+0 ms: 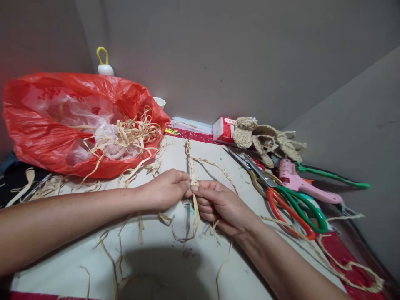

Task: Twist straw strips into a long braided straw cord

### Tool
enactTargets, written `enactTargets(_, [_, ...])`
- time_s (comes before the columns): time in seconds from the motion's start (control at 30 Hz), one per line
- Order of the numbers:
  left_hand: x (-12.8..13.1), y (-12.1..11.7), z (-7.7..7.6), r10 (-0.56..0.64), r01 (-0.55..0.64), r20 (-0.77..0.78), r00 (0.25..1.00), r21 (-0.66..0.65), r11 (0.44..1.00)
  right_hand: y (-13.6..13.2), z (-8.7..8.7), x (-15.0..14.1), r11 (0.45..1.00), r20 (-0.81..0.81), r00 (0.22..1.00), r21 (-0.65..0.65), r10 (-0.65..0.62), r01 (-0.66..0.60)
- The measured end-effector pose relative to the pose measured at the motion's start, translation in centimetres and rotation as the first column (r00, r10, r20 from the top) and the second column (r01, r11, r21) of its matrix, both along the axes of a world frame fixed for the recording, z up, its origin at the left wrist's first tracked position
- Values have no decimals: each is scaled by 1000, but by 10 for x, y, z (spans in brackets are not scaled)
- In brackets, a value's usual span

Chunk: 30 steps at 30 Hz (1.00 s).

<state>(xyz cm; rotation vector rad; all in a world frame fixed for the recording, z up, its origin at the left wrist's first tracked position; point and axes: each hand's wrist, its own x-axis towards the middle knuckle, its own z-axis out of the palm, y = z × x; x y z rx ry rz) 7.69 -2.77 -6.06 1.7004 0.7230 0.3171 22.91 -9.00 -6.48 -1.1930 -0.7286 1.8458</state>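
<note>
My left hand (167, 189) and my right hand (218, 204) meet over the middle of a pale table (150, 258). Both pinch the near end of a braided straw cord (189, 160) that runs away from me toward the back of the table. Loose straw strands (196, 216) hang down from between my fingers. A second thin braid (218, 166) curves off to the right of the cord.
A red plastic bag (46, 125) spilling raffia strips (131, 135) lies at the back left. At the right lie woven straw pieces (265, 137), scissors with red and green handles (293, 208), a pink glue gun (300, 183) and a red-white box (223, 129). Grey walls close the back and right.
</note>
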Motion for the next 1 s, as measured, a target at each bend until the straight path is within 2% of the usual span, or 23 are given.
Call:
enactTargets(0.17, [-6,11,3,-69,79,-65,995,165,983,2,3,3,997,20,997,-29,73,-73])
enactTargets(0.3, [-6,15,5,-82,103,-108,991,210,972,3,4,6,994,92,989,-9,112,-111])
enactTargets(0.37, [-5,16,6,-70,87,-109,992,159,983,3,4,7,991,131,983,1,130,-131])
enactTargets(0.43, [-4,17,7,-71,71,-87,994,1,997,3,4,8,989,159,977,15,145,-149])
enactTargets(0.53, [-4,16,7,-88,73,-41,995,-286,956,3,4,8,985,226,963,56,147,-164])
enactTargets(0.6, [-3,16,7,-75,59,-27,997,-371,927,3,3,8,980,312,939,82,147,-181])
enactTargets(0.73, [0,12,4,-15,-3,-44,999,-374,927,1,2,7,964,503,855,143,126,-226])
enactTargets(0.87, [1,10,1,40,-58,-66,997,-291,955,0,3,8,937,615,780,191,116,-291])
enactTargets(1.0, [0,9,-1,42,-58,-86,995,-192,980,1,10,13,904,731,671,197,123,-380])
